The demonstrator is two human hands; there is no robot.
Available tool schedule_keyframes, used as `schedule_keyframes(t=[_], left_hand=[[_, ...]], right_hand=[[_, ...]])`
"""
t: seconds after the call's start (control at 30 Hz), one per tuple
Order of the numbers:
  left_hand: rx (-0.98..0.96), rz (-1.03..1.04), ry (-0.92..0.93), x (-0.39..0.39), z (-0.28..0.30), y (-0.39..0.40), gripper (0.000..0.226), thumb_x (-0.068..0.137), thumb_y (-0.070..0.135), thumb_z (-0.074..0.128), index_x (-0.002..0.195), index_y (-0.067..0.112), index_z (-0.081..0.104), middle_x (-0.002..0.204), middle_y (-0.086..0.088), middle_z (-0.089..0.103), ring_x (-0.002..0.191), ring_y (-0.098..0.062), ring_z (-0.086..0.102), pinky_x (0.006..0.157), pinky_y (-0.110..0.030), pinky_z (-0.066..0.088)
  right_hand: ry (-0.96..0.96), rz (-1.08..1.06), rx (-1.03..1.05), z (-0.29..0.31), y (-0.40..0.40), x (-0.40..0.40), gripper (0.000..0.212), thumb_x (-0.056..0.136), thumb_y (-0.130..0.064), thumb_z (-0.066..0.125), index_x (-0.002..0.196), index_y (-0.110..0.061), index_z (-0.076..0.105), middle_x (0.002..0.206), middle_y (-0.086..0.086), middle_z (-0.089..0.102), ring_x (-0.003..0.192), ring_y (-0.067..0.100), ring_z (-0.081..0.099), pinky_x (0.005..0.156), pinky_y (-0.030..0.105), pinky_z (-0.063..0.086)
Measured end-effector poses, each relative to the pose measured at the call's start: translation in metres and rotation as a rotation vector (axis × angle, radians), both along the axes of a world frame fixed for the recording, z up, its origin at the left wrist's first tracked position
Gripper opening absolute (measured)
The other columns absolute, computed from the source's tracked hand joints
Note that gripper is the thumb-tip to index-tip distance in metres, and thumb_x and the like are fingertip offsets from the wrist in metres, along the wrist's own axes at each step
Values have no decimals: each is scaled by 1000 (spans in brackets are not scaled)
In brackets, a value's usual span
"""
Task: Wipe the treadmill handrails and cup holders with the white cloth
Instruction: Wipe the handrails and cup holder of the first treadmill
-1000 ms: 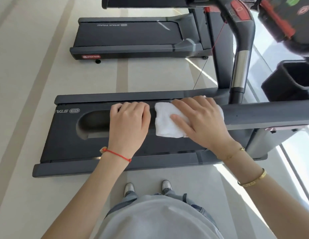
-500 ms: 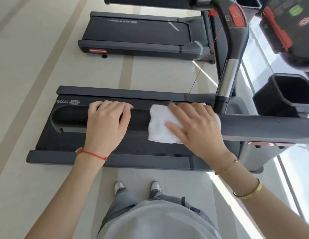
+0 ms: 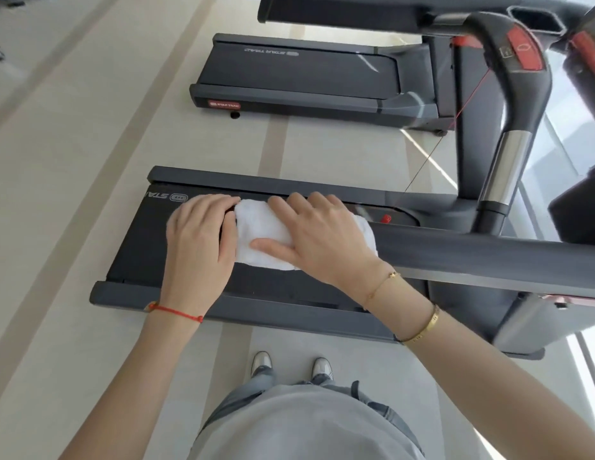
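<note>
The white cloth is draped over the left end of the dark grey handrail, which runs in from the right edge. My right hand presses down on the cloth, fingers curled over the rail's far side and thumb on the near side. Right beside it, my left hand grips the very end of the same handrail and touches the cloth's left edge. A dark cup holder shows at the right edge, partly cut off.
Below the rail lies the treadmill belt deck. A curved upright with a chrome section and a red button rises at the right. A second treadmill stands further off. My shoes are on the pale floor.
My right hand has slid the cloth left along the handrail until it meets my left hand. The left hand has stayed at the rail's end.
</note>
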State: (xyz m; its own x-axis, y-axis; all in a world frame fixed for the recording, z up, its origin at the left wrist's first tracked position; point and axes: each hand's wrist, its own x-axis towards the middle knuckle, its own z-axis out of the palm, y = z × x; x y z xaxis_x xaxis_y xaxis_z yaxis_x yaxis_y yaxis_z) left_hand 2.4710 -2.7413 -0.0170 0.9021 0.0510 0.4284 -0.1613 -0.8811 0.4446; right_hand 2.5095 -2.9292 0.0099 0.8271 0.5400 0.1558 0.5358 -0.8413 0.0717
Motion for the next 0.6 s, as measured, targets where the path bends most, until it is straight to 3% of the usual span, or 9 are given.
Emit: schedule_keyframes(t=[0.13, 0.27, 0.43, 0.6], left_hand=[[-79, -69, 69, -1, 1, 30, 36, 103, 22, 36, 127, 11, 59, 126, -3, 61, 122, -20, 51, 106, -37, 40], [-137, -113, 123, 0, 0, 49, 36, 104, 24, 36, 130, 12, 57, 128, -1, 61, 121, -14, 53, 106, -30, 40], [-223, -147, 179, 1, -7, 70, 33, 104, 20, 37, 129, 14, 57, 125, 3, 62, 115, -14, 57, 100, -37, 47], [-312, -231, 208, 2, -12, 82, 33, 104, 20, 34, 128, 18, 56, 122, 12, 60, 112, -8, 57, 96, -39, 49]], right_hand=[[-4, -26, 41, -2, 0, -7, 72, 94, -72, 11, 129, -23, 52, 97, 0, 61, 80, 26, 52, 75, 39, 43], [-87, -141, 82, -4, -14, -16, 62, 97, -66, 23, 120, -22, 61, 93, 0, 64, 76, 28, 53, 72, 40, 42], [-15, -183, 81, 3, 53, -2, 65, 94, -64, 10, 104, -24, 60, 78, -3, 61, 70, 24, 51, 69, 37, 40], [-49, -140, 102, -2, 67, -9, 61, 98, -63, 17, 115, -25, 61, 87, -3, 62, 76, 25, 51, 74, 38, 41]])
